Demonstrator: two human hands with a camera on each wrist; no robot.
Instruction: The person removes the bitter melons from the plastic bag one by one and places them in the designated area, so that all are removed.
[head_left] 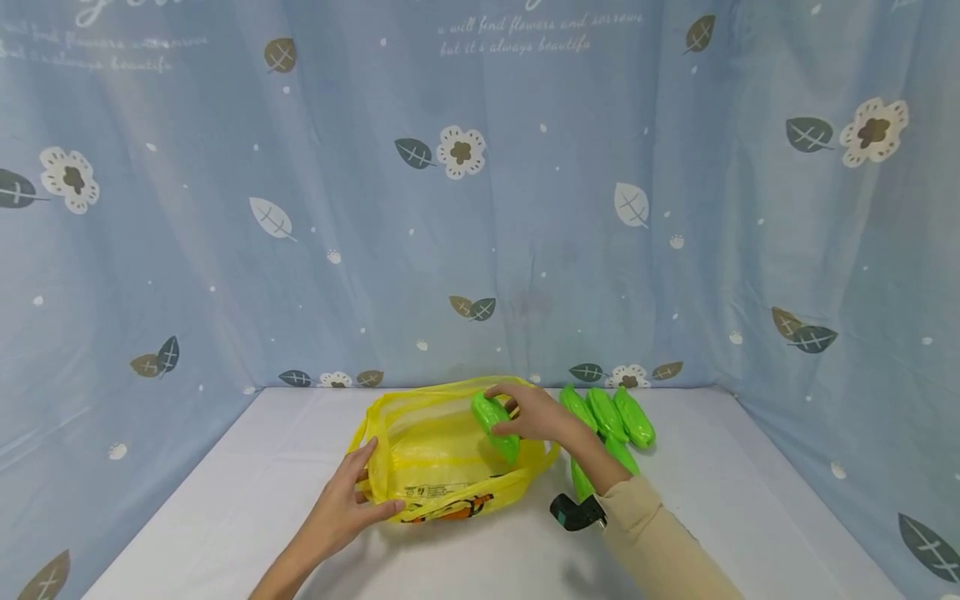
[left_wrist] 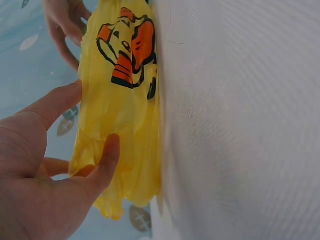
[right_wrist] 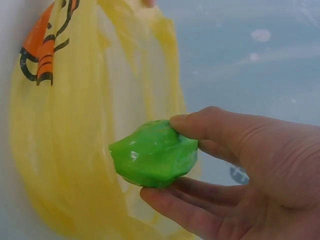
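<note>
A yellow plastic bag (head_left: 420, 442) lies on the white table with its mouth spread open; the left wrist view shows an orange and black cartoon print on its side. At the bag's left edge my left hand (head_left: 341, 504) holds the rim, thumb in front and other fingers partly behind the plastic. My right hand (head_left: 534, 412) pinches a shiny green packet (right_wrist: 155, 155) between thumb and fingers, above the bag's open mouth near its right side. In the head view that green packet (head_left: 495, 425) looks long and tilted. Whatever lies deeper in the bag is hidden.
Several similar green packets (head_left: 606, 412) lie right of the bag, partly covered by my right forearm. A black device (head_left: 576, 512) sits at my right wrist, by the beige sleeve (head_left: 660, 542). Behind the white table (head_left: 720, 500) hangs a blue patterned curtain (head_left: 525, 233).
</note>
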